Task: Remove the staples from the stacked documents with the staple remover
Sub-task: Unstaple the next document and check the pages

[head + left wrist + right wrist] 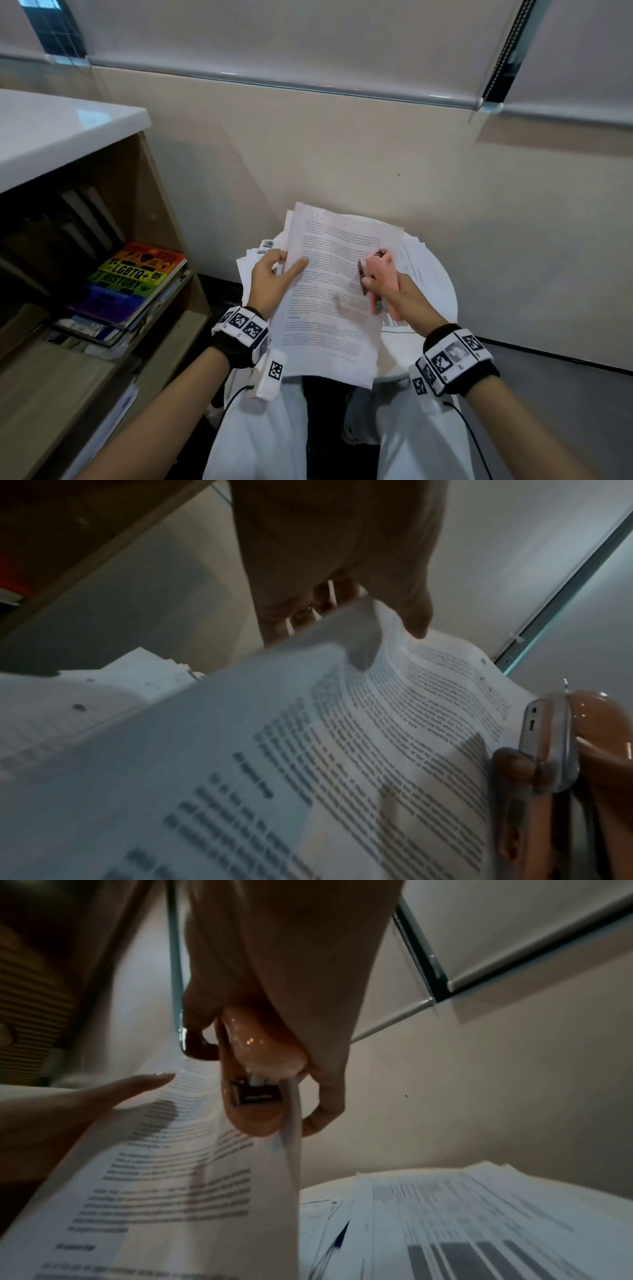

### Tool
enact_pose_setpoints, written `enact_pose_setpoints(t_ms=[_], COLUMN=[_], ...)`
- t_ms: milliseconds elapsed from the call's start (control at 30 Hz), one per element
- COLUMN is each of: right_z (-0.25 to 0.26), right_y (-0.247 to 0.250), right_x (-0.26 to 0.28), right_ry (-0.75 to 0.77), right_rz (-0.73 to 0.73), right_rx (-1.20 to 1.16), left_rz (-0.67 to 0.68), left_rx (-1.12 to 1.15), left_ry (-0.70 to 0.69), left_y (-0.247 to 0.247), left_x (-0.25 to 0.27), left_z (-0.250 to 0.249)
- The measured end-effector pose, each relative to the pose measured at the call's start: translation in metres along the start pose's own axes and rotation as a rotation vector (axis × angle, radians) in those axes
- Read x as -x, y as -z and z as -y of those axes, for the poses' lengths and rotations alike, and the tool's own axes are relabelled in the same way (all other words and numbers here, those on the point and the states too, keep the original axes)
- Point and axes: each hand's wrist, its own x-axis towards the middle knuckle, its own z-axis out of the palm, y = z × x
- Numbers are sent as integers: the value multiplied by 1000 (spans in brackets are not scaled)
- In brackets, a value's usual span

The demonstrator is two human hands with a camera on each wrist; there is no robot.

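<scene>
Over your lap, just above the round white table [442,291], you are holding a printed document [335,291] up between both hands. Your left hand [270,281] is pinching its left edge, thumb lying flat on the printed face and fingers curled behind the sheets. Your right hand [400,298] is gripping the pink staple remover [382,277], fingers wrapped around its body; the same hand is also pinching the document's right edge, with a fingertip hooked behind the paper in the right wrist view. The tool's metal part is lying against the page's right side. Whether a staple is caught in it cannot be told.

More loose papers [418,263] are lying fanned out on the table under the held document, some poking out on the left side too. Beside your left arm, a wooden shelf unit [164,219] is holding a rainbow-covered book [130,284] lying flat on other books.
</scene>
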Motion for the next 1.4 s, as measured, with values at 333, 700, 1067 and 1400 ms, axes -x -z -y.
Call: enact_pose_setpoints(t_ms=[333, 700, 1067, 1400], right_z=[20, 41, 15, 5], right_y=[4, -25, -17, -4], right_x=[5, 5, -22, -32], right_ry=[129, 382, 249, 245], right_rz=[-54, -134, -174, -170], right_rx=[41, -239, -194, -174], left_rz=[-12, -214, -11, 7], left_rx=[113, -3, 110, 186], left_ry=[-157, -501, -160, -167], left_y=[6, -19, -17, -19], left_x=[-12, -17, -29, -35], left_z=[-41, -50, -30, -27])
